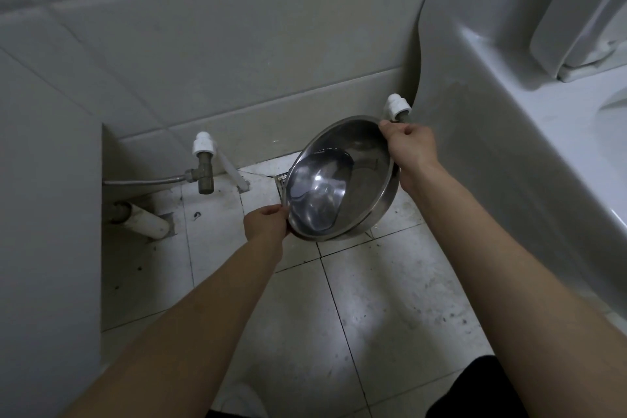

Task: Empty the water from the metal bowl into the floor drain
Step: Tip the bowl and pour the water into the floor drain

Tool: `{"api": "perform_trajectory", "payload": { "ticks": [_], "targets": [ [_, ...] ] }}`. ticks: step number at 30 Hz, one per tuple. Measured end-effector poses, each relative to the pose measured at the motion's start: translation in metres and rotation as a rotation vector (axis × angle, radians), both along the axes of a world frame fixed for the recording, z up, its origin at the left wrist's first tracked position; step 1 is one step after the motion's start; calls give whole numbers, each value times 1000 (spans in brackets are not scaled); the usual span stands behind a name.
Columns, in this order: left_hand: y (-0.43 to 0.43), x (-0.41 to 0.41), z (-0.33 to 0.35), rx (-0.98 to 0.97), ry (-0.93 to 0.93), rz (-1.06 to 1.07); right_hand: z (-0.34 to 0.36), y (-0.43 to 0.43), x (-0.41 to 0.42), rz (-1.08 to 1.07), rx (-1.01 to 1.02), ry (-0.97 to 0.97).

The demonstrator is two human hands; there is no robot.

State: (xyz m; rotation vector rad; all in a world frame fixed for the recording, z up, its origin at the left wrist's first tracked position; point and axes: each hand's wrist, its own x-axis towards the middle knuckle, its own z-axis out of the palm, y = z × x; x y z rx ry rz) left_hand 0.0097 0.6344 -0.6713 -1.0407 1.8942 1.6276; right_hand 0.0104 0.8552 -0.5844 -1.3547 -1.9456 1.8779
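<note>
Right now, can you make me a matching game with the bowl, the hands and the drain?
Things:
1. metal bowl
2. left hand
3. right hand
4. floor drain

Clues:
A. grips the bowl's upper, far rim
B. tilted, water pooled at its low side
C. mostly hidden behind the bowl
D. grips the bowl's lower, near rim

Pairs: 1-B, 2-D, 3-A, 4-C

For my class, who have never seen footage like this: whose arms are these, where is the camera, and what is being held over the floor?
There is no machine here. The one picture comes from a camera worn on a person's head, looking down at their own bare arms. The left hand and right hand each grip the rim of a metal bowl, tilted towards the left hand, with water pooled at its low side. Just behind it, a corner of the floor drain shows in the tiled floor. A pipe valve stands to the left, a white fixture to the right.
</note>
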Motion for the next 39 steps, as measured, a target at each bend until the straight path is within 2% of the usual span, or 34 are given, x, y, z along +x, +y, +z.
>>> {"api": "perform_trajectory", "payload": {
  "ticks": [29,39],
  "targets": [
    [1,1,0,-25,1,-22,1,1,-2,26,-15,7],
    [2,-3,5,15,-15,38,2,1,-4,19,1,12]
  ]
}}
